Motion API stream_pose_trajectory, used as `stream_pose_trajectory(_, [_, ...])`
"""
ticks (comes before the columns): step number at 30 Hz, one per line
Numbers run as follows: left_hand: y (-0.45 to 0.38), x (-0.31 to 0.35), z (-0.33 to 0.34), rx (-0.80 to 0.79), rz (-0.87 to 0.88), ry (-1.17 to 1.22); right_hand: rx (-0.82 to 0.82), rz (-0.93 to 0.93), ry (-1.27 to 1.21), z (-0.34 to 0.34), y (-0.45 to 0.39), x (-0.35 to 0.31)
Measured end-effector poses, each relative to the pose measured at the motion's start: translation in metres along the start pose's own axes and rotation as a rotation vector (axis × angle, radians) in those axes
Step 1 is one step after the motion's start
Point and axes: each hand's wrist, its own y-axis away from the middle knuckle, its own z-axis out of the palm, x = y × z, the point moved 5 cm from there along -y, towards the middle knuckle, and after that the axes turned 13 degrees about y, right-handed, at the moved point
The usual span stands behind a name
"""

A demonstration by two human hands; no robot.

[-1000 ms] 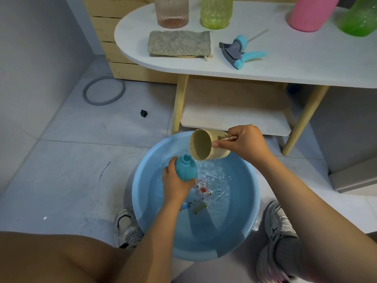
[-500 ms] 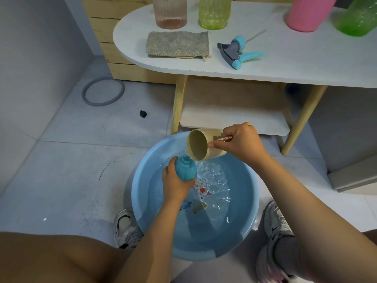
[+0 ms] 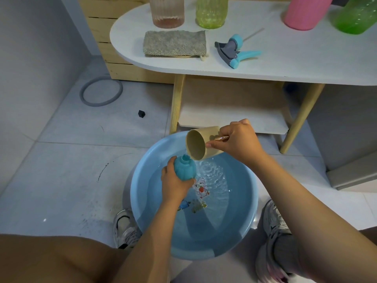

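Observation:
A light blue basin with water and cartoon stickers on its bottom sits on the floor between my feet. My left hand grips a small teal bottle upright over the water, its open neck pointing up. My right hand holds a beige cup by its handle, tipped on its side with the rim just above the bottle's neck. Ripples spread on the water beneath the cup.
A white oval table stands behind the basin with a grey cloth, a teal spray trigger head and several coloured bottles. A grey ring and a small black object lie on the floor tiles.
The cup has tipped a little further and shifted slightly toward the bottle's neck. The churning water under it has calmed to ripples. My left hand still holds the bottle in place.

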Motion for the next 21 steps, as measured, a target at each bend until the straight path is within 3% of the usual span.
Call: stream_pose_trajectory(21, [0.002, 0.006, 0.003, -0.020, 0.009, 0.002, 0.031, -0.090, 0.111, -0.009, -0.001, -0.012])
